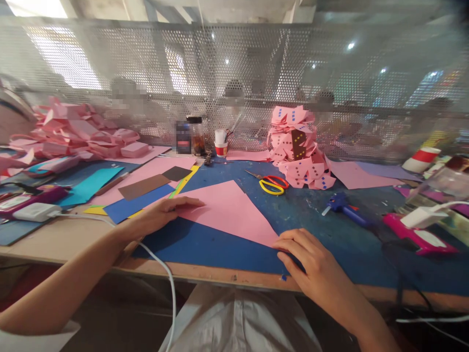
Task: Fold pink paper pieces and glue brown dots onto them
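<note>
A sheet of pink paper (229, 210) lies on the blue mat in front of me, its outline coming to a point at the far side. My left hand (164, 210) grips its left end, with a finger stretched over the top. At the right corner, the bent fingers of my right hand (311, 259) hold the paper, thumb close by at the near edge. Beyond the paper are scissors (271, 185) with red and yellow handles, lying open. A blue glue gun (346, 208) rests to the right.
Pink paper strips (80, 129) are heaped at far left. A dotted pink paper stack (300, 146) stands at the back. Brown card (144, 187) and blue card (135, 203) lie left. A white cable (161, 264) hangs over the table edge. Magenta power strip (421, 234) sits right.
</note>
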`<state>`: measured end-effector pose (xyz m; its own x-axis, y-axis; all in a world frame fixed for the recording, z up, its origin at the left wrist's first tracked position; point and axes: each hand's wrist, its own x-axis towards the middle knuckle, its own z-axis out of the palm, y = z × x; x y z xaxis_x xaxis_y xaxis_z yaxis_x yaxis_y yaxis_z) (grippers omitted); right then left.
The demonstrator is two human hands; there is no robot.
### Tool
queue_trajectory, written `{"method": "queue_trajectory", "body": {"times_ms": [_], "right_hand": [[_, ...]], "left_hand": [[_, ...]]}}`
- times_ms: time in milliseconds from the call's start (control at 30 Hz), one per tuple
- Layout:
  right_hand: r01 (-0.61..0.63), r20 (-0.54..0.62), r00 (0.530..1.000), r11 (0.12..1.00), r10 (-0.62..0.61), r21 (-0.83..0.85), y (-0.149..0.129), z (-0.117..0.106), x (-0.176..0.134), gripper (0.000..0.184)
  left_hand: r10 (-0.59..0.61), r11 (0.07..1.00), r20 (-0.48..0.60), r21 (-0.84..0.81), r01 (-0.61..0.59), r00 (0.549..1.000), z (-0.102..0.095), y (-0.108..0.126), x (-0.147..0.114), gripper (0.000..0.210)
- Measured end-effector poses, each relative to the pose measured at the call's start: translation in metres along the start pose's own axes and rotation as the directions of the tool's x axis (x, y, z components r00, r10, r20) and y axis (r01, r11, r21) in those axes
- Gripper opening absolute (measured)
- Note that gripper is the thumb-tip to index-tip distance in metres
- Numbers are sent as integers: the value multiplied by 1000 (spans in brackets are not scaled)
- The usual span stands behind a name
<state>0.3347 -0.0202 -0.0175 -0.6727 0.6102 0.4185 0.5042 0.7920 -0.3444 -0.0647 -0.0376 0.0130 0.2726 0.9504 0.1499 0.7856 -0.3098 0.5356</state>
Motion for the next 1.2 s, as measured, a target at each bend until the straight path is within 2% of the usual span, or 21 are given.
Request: {"method": "queue_trajectory", "body": {"times_ms": [100, 167, 267, 367, 400, 467, 633, 833, 1033, 1200], "right_hand": [[-3, -2, 1000, 1000, 3, -4, -1, -1, 0, 20], [-6, -1, 1000, 1000, 6, 3, -1, -1, 0, 20], [-13, 5, 1000, 1000, 13, 13, -2, -2, 0, 21], [-19, 12, 1000, 1000, 19, 15, -4, -3, 1, 22], [-18, 10, 1000, 1000, 18, 15, -4, -4, 1, 22], [-14, 5, 1000, 1000, 14, 12, -5, -5, 1, 21], [-17, 6, 1000, 1000, 17, -6, -6, -6, 2, 19], [-31, 19, 999, 999, 31, -22, -10, -10, 3, 17], [-16, 57, 998, 988, 25, -156, -13, -15, 18, 17], [30, 102, 995, 970, -6, -241, -6, -12, 34, 17]], "left_hand": [[-49, 993, 29, -111, 51, 998, 3, 3, 7, 35], [-49, 996, 2, -77, 49, 999, 9, 15, 13, 29], [54, 998, -37, 31, -53, 998, 26, 44, 23, 20], [196, 980, 4, 29, -196, 981, 49, 69, 30, 18], [235, 971, 41, 25, -236, 971, 56, 74, 32, 20], [275, 959, 30, 55, -276, 961, 67, 77, 33, 23], [288, 948, -1, 139, -285, 958, 73, 70, 30, 26], [253, 933, 56, 250, -259, 966, 55, 65, 40, 28], [120, 919, 21, 375, -119, 993, 22, 15, 79, 48], [-3, 921, 50, 390, -17, 999, 20, -16, 99, 62]]}}
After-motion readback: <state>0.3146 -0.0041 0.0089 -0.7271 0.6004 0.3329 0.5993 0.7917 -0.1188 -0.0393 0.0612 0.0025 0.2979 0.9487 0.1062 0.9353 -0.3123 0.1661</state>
